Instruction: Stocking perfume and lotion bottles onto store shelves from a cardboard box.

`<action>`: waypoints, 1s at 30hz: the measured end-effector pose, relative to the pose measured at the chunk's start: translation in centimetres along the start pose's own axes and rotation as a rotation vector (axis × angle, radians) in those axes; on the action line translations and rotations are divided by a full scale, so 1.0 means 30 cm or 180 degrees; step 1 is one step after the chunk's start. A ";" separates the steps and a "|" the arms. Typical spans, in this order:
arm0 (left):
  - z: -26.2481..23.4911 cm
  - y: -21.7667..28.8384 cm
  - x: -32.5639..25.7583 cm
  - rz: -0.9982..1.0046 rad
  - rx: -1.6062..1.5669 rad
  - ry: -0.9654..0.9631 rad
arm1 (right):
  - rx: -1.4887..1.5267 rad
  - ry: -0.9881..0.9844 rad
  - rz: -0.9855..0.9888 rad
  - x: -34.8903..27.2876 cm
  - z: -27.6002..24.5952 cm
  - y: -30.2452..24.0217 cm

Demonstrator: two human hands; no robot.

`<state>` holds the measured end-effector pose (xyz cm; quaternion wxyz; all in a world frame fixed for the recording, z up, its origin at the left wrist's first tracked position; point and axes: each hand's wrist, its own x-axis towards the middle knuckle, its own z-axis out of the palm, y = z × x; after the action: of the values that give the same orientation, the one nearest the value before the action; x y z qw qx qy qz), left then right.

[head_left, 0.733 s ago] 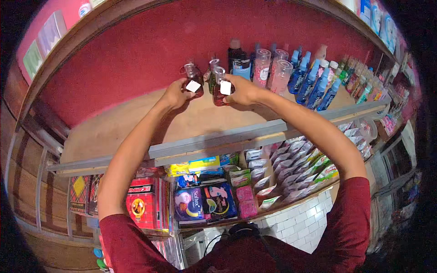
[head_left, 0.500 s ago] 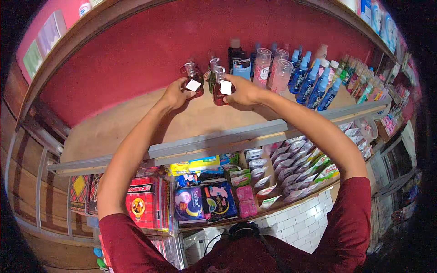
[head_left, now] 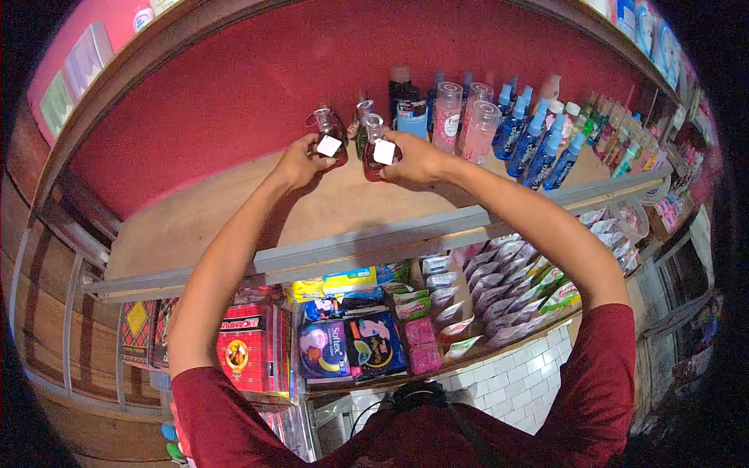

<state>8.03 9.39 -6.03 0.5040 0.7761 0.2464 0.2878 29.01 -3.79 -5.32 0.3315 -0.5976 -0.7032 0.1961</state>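
Head view: left hand (head_left: 295,164) clamped on rounded clear red bottle (head_left: 331,140); right hand (head_left: 417,160) clamped on matching bottle (head_left: 378,152).

A single head-worn fisheye view looks steeply down and forward over the person's own arms onto a wooden shelf (head_left: 234,210), close in. The fingers (head_left: 312,148) sit just above picture centre; straight edges bow toward the rim.

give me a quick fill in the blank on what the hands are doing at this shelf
Each hand holds a small bottle of ____ liquid.
The left hand grips the left bottle, which carries a ____ square tag.
The right hand holds the right bottle over the wooden ____.
Right of it stand blue spray bottles.

Missing: red; white; shelf
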 end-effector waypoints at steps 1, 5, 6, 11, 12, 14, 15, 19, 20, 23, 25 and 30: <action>0.007 0.005 -0.004 0.0033 0.0005 -0.0016 | -0.0029 0.0002 0.0100 -0.001 0.000 0.000; -0.002 0.042 -0.014 0.0088 0.0194 0.0005 | -0.0103 0.0013 0.0022 -0.007 0.002 -0.004; -0.008 0.054 -0.018 0.0032 0.0581 -0.0098 | -0.0106 0.0012 0.0021 -0.008 0.002 -0.005; -0.040 0.113 -0.050 -0.0239 0.1079 -0.0565 | -0.0288 0.0047 -0.0039 -0.014 0.000 -0.010; -0.039 0.118 -0.062 -0.0218 0.1088 -0.0686 | -0.0241 0.0071 -0.0120 -0.014 0.000 -0.011; -0.028 0.126 -0.078 -0.0231 0.0915 -0.0668 | -0.0246 0.0046 0.0139 -0.014 -0.003 -0.012; -0.021 0.129 -0.082 -0.0202 0.0894 -0.0640 | -0.0242 0.0041 0.0138 -0.013 -0.003 -0.014; -0.009 0.141 -0.089 -0.0197 0.1208 -0.0618 | -0.0239 0.0079 0.0017 -0.011 -0.004 -0.019; -0.009 0.142 -0.090 -0.0184 0.1228 -0.0614 | -0.0233 0.0006 0.0076 -0.011 -0.003 -0.021; -0.008 0.137 -0.092 -0.0084 0.1176 -0.0661 | -0.0428 0.0048 -0.0013 -0.016 -0.002 -0.022; -0.006 0.125 -0.094 -0.0184 0.1300 -0.0467 | -0.0473 0.0084 -0.0016 -0.017 0.000 -0.020; -0.005 0.107 -0.091 -0.0095 0.1096 -0.0470 | -0.0228 -0.0100 0.0034 -0.018 -0.006 -0.024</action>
<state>6.29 6.46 -3.55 0.3847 0.8662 0.2658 0.1761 28.67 -4.49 -4.83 0.2978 -0.6097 -0.7117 0.1820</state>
